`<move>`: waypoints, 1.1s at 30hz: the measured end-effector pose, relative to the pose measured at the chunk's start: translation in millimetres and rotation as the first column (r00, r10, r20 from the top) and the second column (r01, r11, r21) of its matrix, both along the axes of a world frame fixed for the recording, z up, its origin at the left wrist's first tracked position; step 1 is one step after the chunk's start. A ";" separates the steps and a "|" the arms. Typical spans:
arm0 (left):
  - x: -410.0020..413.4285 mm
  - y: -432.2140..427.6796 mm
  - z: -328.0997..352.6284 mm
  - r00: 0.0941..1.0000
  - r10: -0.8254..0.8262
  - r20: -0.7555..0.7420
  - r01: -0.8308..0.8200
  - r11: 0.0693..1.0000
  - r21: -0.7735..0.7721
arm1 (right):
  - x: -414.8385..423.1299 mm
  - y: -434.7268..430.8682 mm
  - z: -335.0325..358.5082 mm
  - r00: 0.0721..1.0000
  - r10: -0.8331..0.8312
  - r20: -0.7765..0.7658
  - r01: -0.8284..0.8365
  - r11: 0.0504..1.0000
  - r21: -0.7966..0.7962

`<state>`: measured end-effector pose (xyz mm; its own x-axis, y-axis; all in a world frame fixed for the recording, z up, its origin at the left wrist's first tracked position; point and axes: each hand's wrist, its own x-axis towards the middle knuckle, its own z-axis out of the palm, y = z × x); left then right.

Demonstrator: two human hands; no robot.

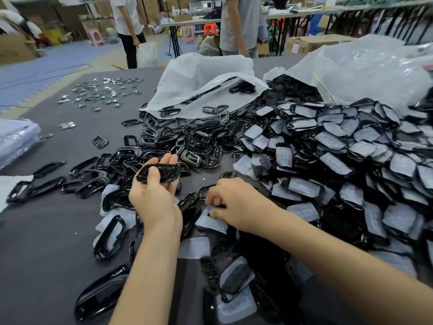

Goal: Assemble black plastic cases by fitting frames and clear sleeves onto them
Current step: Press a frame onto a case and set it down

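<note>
My left hand (153,195) holds a glossy black plastic case (161,172) above the table, thumb on top and fingers behind it. My right hand (234,202) reaches down with curled fingers and pinches a small black piece beside a clear sleeve (209,221) lying on the table. Loose black frames (187,146) are heaped in the middle. A large pile of black cases in clear sleeves (339,160) fills the right side. More frames and sleeved pieces (109,235) lie near me, under my forearms.
The dark grey table (46,231) carries white plastic bags (201,80) at the back, small shiny metal parts (103,92) at the far left and a stack of clear plastic (16,139) at the left edge. Two people stand beyond the table.
</note>
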<state>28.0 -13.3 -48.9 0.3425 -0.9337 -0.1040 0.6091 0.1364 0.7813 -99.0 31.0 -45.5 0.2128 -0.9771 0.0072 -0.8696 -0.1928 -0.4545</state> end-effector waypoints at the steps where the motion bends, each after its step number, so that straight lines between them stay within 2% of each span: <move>1: -2.0 1.0 -0.2 1.000 -0.011 0.018 0.011 1.000 0.001 | 0.5 -1.4 0.6 1.000 -0.017 0.007 0.017 0.999 0.032; 3: -5.1 2.6 -0.9 0.998 -0.033 0.055 0.033 0.999 0.001 | -0.4 -0.4 3.4 0.997 -0.054 0.062 0.049 0.995 0.083; 6: -7.0 3.5 -2.4 0.993 -0.062 0.100 0.062 0.998 0.004 | -0.2 11.0 9.4 0.979 -0.088 0.186 0.078 0.995 0.059; 10: -8.6 7.0 -1.5 0.991 -0.102 0.090 0.101 0.995 0.021 | 7.7 28.4 8.5 0.996 0.029 0.081 -0.037 0.995 0.098; 14: -12.5 10.7 -1.8 0.975 -0.178 0.131 0.177 0.984 0.020 | 0.1 32.8 13.9 0.996 -0.026 0.084 0.027 0.999 -0.018; 19: -20.8 17.6 -5.0 0.930 -0.308 0.202 0.319 0.948 -0.021 | -30.5 32.5 23.7 0.921 -0.136 0.366 0.146 0.989 -0.001; 21: -24.9 21.3 -8.0 0.902 -0.358 0.240 0.377 0.925 -0.039 | -43.6 35.1 23.7 0.790 -0.180 0.586 0.206 0.978 0.023; 22: -26.6 22.8 -9.7 0.887 -0.380 0.263 0.405 0.913 -0.047 | -49.9 37.2 22.7 0.724 -0.195 0.662 0.232 0.972 0.033; 23: -28.2 23.8 -11.1 0.871 -0.399 0.287 0.431 0.901 -0.053 | -55.6 39.7 20.4 0.697 -0.195 0.690 0.254 0.967 0.017; 27: -32.0 26.8 -13.5 0.813 -0.433 0.388 0.490 0.870 -0.057 | -69.5 49.6 7.1 0.832 -0.195 0.519 0.311 0.939 -0.146; 30: -31.7 30.1 -11.9 0.805 -0.413 0.426 0.479 0.876 -0.056 | -72.6 53.4 5.7 0.797 -0.211 0.566 0.356 0.921 -0.159; 33: -33.2 32.9 -11.1 0.766 -0.398 0.504 0.471 0.882 -0.019 | -74.9 54.2 6.8 0.807 -0.178 0.563 0.362 0.903 -0.234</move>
